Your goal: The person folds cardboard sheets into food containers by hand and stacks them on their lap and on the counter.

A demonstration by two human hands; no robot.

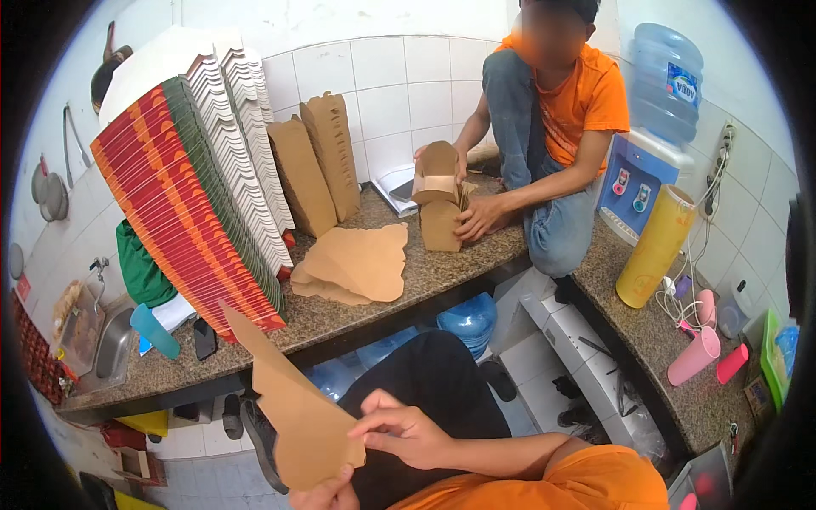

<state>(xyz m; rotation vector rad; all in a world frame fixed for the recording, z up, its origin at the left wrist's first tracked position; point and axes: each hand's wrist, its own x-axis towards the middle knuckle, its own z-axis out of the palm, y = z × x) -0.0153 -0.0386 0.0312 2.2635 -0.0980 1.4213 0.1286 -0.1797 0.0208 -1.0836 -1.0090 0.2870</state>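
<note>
A brown cardboard blank (pixel 299 421) is held tilted over my lap. My left hand (pixel 328 492) grips its lower edge, partly cut off by the bottom of the picture. At the blank's right edge, the thumb and index finger of my right hand (pixel 405 430) pinch a small flap. Several flat cardboard blanks (pixel 357 264) lie loosely on the granite counter (pixel 331 325) before me. Behind them stand two stacks of brown cardboard pieces (pixel 299 172). A tall stack of red and green printed boxes with white insides (pixel 191 223) leans to their left.
A person in an orange shirt (pixel 574 115) sits on the counter, both hands at folded cardboard pieces (pixel 440 197). To the right stand a water dispenser (pixel 641 172), a yellow roll (pixel 656 248) and pink cups (pixel 695 357). A teal cup (pixel 155 331) and phone (pixel 204 339) lie left, near a sink (pixel 116 350).
</note>
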